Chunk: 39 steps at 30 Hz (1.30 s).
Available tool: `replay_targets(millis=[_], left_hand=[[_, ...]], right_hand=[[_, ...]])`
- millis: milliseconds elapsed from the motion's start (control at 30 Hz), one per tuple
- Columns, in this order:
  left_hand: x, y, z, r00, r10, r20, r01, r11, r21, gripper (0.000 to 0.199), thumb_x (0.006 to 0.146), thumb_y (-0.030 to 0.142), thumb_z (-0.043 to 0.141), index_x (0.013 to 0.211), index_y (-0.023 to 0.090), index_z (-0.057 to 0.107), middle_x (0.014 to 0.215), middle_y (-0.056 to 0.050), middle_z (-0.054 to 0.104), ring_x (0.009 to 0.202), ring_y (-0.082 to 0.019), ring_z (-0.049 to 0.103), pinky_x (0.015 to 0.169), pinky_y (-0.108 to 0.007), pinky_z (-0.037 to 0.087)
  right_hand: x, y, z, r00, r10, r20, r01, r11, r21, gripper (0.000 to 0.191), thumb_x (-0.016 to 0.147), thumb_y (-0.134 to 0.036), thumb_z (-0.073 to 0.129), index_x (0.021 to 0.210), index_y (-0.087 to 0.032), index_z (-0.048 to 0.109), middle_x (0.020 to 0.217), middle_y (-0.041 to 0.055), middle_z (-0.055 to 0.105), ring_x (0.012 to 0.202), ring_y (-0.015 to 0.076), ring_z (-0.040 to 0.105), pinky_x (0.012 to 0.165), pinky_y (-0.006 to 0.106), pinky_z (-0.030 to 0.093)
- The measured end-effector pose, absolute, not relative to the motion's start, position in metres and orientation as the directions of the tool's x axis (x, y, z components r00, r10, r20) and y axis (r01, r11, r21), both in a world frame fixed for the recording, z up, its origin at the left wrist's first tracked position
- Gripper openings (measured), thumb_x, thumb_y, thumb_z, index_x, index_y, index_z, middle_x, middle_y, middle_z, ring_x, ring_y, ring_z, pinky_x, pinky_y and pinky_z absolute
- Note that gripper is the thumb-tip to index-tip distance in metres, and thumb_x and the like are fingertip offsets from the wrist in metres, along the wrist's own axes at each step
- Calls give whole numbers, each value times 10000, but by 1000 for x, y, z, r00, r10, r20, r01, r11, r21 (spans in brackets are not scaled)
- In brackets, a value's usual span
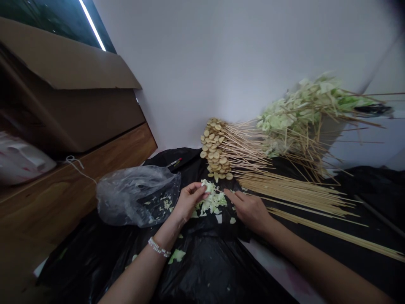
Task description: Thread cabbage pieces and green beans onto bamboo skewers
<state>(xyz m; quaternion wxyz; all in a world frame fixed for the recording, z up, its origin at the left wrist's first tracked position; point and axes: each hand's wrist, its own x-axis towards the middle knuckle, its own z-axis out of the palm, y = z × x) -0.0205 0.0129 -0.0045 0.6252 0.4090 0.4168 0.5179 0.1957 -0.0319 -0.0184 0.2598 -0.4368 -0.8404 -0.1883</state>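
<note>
Between thumb and fingers, my left hand (190,196) pinches a pale green piece of cabbage (207,185). My right hand (248,207) grips a thin wooden skewer (219,191), whose tip points left at the cabbage; whether it has pierced the leaf I cannot tell. Under both hands lies a small heap of torn cabbage (213,203) on black plastic sheeting (202,261). Just behind the hands is a stack of skewers threaded with round pale slices (217,147). Loose bare skewers (294,192) lie to the right of my right hand.
At the back right, skewers loaded with cabbage (303,109) are piled against the white wall (196,63). A clear plastic bag (136,194) with scraps lies left of my left hand. A pen (174,162) rests behind it. Far left stands a cardboard box (79,109) on a wooden surface (123,156).
</note>
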Motion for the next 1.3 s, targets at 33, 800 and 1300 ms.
replay_targets(millis=[33, 800, 1300], left_hand=[[-20, 13, -5, 124, 988, -94, -296, 127, 947, 363, 564, 335, 858, 789, 134, 656, 719, -6, 694, 668, -105, 671, 703, -207, 537], [-16, 6, -2, 157, 987, 42, -95, -27, 995, 328, 608, 385, 819, 781, 140, 687, 708, -27, 714, 642, -139, 653, 701, -273, 534], [-18, 10, -2, 96, 988, -118, -330, 144, 933, 351, 595, 345, 841, 773, 138, 620, 657, -8, 677, 625, -99, 669, 592, -144, 529]], right_hand=[[195, -32, -18, -485, 639, 596, 831, 549, 88, 424, 845, -90, 439, 1243, -137, 580, 772, 25, 637, 570, 108, 540, 520, 248, 337], [191, -34, -21, -447, 755, 480, 881, 466, 86, 471, 827, -67, 455, 1276, -168, 559, 851, 33, 664, 624, 118, 594, 523, 247, 344], [192, -32, -22, -465, 692, 552, 848, 528, 52, 415, 857, -102, 449, 1250, -155, 576, 843, 36, 666, 611, 114, 586, 518, 238, 356]])
